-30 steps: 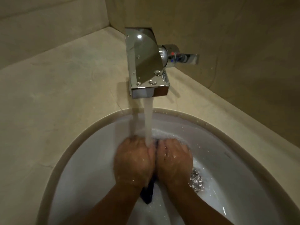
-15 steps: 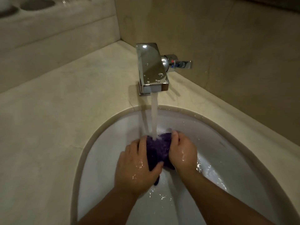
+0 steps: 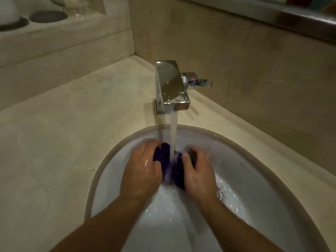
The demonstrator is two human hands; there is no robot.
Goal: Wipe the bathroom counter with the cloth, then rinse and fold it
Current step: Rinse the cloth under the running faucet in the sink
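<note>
**Item: purple cloth** (image 3: 164, 154). Location: inside the white sink basin (image 3: 260, 180), bunched and soaked, held between both hands directly under the running water (image 3: 173, 131) from the chrome faucet (image 3: 169, 84).

**Left hand** (image 3: 141, 171): wet, fingers curled over the cloth's left end, gripping it.

**Right hand** (image 3: 199, 172): wet, thumb laid along the cloth's right end and fingers wrapped round its far side, gripping it.

**Change noted:** A second ago the two hands were pressed knuckle to knuckle, the cloth almost wholly hidden with only a dark tail hanging beneath. Half a second ago they had opened a gap and the purple showed. Now they sit further apart, and the stream lands on the exposed middle of the cloth rather than on the knuckles. The view has also lifted, taking in more of the wall ledge.

**Meaning for the task (judgement):** This is the rinse stage, mid-scrub: squeeze, then open to flush. The beige stone desk (image 3: 63, 142) appears finished with. Wringing, shutting the lever handle (image 3: 202, 82) and folding are not yet done.

**Also present:** dark round mat (image 3: 48, 16) on the ledge, upper left.
</note>
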